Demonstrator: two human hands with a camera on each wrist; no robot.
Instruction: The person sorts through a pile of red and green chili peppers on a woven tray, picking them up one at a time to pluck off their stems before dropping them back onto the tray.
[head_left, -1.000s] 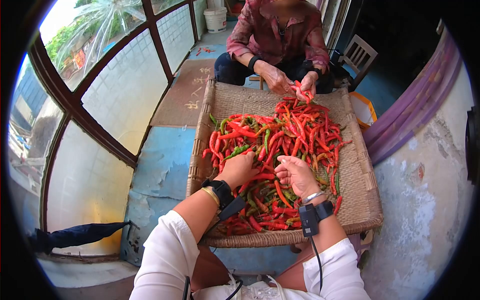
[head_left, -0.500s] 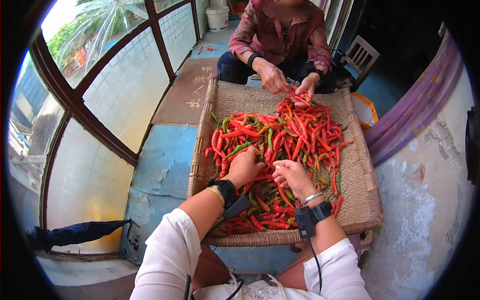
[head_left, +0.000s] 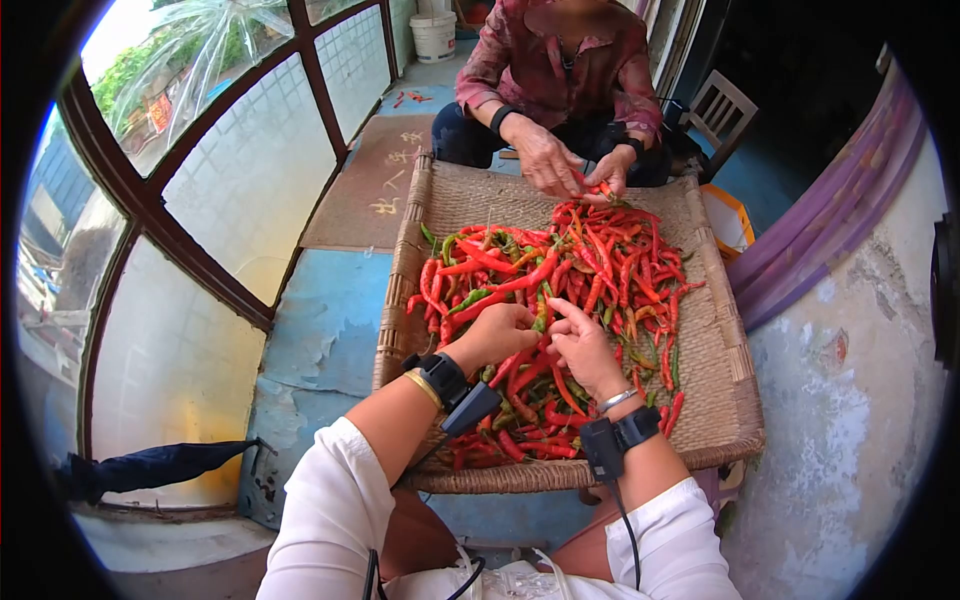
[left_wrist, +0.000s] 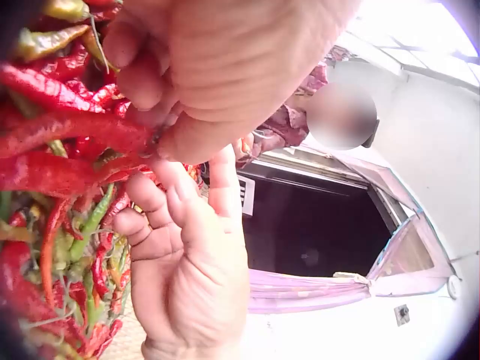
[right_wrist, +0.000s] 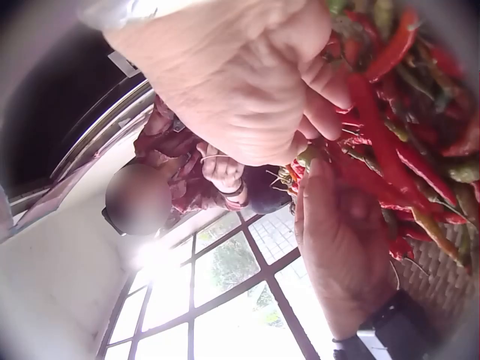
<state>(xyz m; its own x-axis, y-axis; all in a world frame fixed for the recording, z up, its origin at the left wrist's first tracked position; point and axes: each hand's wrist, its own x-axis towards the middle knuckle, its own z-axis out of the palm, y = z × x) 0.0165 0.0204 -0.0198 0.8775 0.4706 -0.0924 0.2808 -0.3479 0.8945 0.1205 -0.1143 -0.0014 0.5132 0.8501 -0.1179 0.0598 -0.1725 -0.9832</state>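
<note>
Red chili peppers (head_left: pixel 508 366) (left_wrist: pixel 75 133) stick out from my left hand (head_left: pixel 492 336) (left_wrist: pixel 240 56), which grips them with curled fingers above the heap. In the right wrist view, the left hand (right_wrist: pixel 341 244) has red peppers against its palm, and a green stem end (right_wrist: pixel 306 156) shows at its fingertips. Just to the right, my right hand (head_left: pixel 588 352) (left_wrist: pixel 193 266) (right_wrist: pixel 232 86) has its index finger extended and its other fingers loosely bent. Its fingertips are close to the left hand's; I see no pepper gripped in it. Red and green peppers (head_left: pixel 600 255) lie beneath both hands.
A woven tray (head_left: pixel 715 370) holds the heap. Across it, a person in a patterned red shirt (head_left: pixel 560 70) handles peppers with both hands. Framed windows (head_left: pixel 240 190) stand at left, a peeling wall (head_left: pixel 840 400) and purple curtain (head_left: pixel 840 210) at right.
My hands were close together half a second ago; now the right index finger is extended, and the left hand is slightly lower. A long red pepper now shows above the left hand.
</note>
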